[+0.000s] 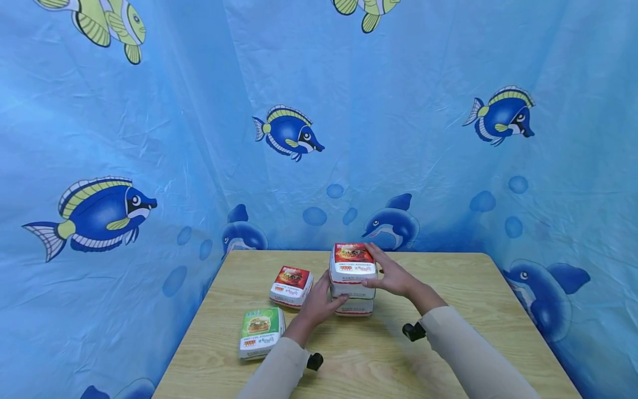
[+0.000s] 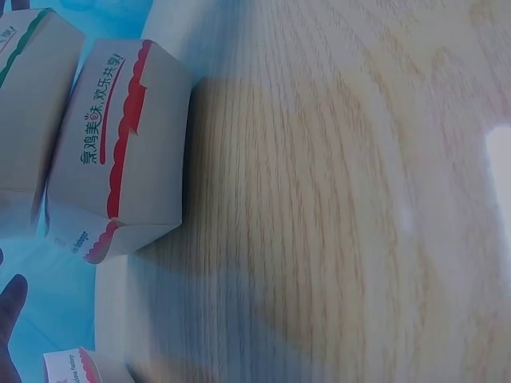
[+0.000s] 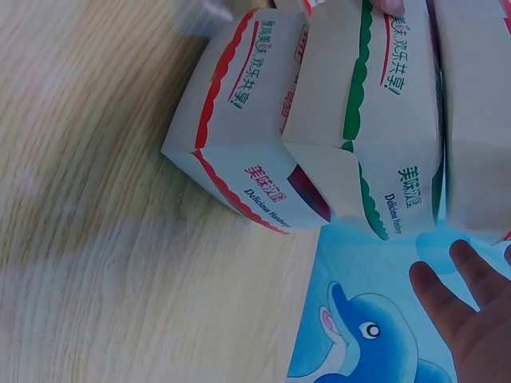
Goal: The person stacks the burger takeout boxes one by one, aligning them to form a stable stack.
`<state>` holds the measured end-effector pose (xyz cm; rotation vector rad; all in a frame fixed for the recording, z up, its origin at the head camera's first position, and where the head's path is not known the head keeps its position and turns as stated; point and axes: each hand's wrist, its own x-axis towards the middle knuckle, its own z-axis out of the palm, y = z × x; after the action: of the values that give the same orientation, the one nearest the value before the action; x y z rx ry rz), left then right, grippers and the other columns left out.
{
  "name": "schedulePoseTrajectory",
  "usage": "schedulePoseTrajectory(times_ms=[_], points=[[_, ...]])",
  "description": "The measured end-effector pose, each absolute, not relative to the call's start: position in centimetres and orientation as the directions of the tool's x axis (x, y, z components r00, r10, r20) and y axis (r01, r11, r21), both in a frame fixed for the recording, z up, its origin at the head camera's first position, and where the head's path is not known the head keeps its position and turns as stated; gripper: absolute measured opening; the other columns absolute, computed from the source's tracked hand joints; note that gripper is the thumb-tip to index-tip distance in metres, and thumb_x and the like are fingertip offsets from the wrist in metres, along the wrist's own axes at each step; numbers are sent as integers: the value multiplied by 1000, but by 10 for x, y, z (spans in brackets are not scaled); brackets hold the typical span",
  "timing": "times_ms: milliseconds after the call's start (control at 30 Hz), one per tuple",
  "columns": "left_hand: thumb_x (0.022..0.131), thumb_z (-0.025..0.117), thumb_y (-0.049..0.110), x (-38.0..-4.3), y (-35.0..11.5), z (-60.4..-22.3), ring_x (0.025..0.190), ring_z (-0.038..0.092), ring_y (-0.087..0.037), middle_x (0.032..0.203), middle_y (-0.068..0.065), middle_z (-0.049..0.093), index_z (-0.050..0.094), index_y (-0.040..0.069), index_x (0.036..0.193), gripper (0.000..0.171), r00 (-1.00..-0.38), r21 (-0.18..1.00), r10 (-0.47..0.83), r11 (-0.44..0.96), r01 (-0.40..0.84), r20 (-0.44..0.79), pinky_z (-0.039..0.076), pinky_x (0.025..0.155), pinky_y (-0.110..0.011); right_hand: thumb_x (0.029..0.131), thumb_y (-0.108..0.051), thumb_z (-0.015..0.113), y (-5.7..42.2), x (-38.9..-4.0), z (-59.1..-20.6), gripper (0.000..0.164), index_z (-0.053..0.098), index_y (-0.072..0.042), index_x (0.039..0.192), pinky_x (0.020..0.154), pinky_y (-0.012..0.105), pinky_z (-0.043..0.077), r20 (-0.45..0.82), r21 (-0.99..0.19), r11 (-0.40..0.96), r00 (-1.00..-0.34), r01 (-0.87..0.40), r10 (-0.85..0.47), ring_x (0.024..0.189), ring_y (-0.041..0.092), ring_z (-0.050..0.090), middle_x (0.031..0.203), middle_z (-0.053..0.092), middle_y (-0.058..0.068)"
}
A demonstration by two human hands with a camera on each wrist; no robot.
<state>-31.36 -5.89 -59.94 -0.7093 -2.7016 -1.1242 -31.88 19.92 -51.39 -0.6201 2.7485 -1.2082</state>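
Observation:
Three white paper hamburger boxes are stacked near the table's far side. The top box (image 1: pixel 354 269) has a red lid picture; the middle box (image 3: pixel 363 104) has a green scalloped edge, the bottom box (image 2: pixel 128 136) a red one. My left hand (image 1: pixel 319 305) holds the middle box from the left, its thumb on the front. From the right my right hand (image 1: pixel 394 274) grips the top box, thumb in front and a finger at the upper corner. Some right-hand fingers (image 3: pixel 447 307) stand spread beside the stack in the right wrist view. Finger contact behind the boxes is hidden.
Left of the stack lies a red-topped hamburger box (image 1: pixel 291 285), close to my left hand. Nearer me is a green-topped one (image 1: pixel 260 332). The wooden table (image 1: pixel 448 288) ends at a blue curtain (image 1: pixel 399 100) printed with fish and dolphins.

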Motion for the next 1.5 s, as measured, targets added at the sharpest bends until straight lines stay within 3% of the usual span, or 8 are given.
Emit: schedulePoseTrajectory(times_ms=[500, 767, 967, 1200, 1367, 1500], points=[[82, 56, 73, -311, -61, -594, 141, 30, -25, 159, 6, 23, 11, 31, 157, 97, -916, 625, 327, 671, 399, 233, 34, 106, -55, 80, -55, 73, 201, -312, -512, 105, 11, -23, 158, 101, 60, 37, 112, -749, 584, -929, -312, -352, 141, 40, 24, 162, 3, 11], [78, 61, 74, -313, -71, -588, 142, 27, -26, 159, -1, 25, 22, 17, 157, 104, -921, 591, 324, 708, 386, 214, 34, 107, -51, 78, -62, 71, 201, -309, -515, 103, 13, -30, 158, 100, 65, 35, 164, -753, 595, -957, -279, -241, 138, 45, 27, 162, 7, 9], [78, 63, 72, -309, -84, -588, 141, 30, -24, 157, 0, 30, 27, 21, 156, 100, -930, 544, 335, 757, 362, 153, 35, 107, -49, 82, -55, 71, 195, -298, -518, 94, 24, -22, 156, 99, 68, 33, 289, -744, 571, -938, -347, -193, 138, 46, 28, 161, 15, 9], [83, 65, 64, -300, -121, -581, 133, 42, -32, 147, -10, 45, 40, 9, 149, 89, -924, 493, 358, 784, 377, 138, 38, 104, -51, 85, -45, 73, 188, -295, -527, 81, 36, -16, 152, 102, 61, 36, 404, -743, 530, -905, -408, -130, 141, 39, 25, 158, 24, 9], [84, 66, 60, -299, -155, -578, 125, 51, -29, 136, -9, 56, 52, 11, 142, 77, -934, 443, 333, 823, 355, 131, 44, 99, -50, 87, -37, 74, 188, -296, -530, 76, 39, -14, 150, 103, 57, 36, 454, -753, 497, -887, -432, -83, 139, 38, 29, 156, 29, 9], [84, 73, 47, -303, -176, -576, 121, 53, -31, 130, -10, 60, 59, 12, 135, 64, -947, 458, 289, 829, 321, 141, 44, 98, -51, 86, -37, 74, 188, -294, -532, 77, 38, -17, 151, 103, 57, 37, 459, -764, 479, -886, -431, -66, 139, 38, 29, 156, 29, 8]])
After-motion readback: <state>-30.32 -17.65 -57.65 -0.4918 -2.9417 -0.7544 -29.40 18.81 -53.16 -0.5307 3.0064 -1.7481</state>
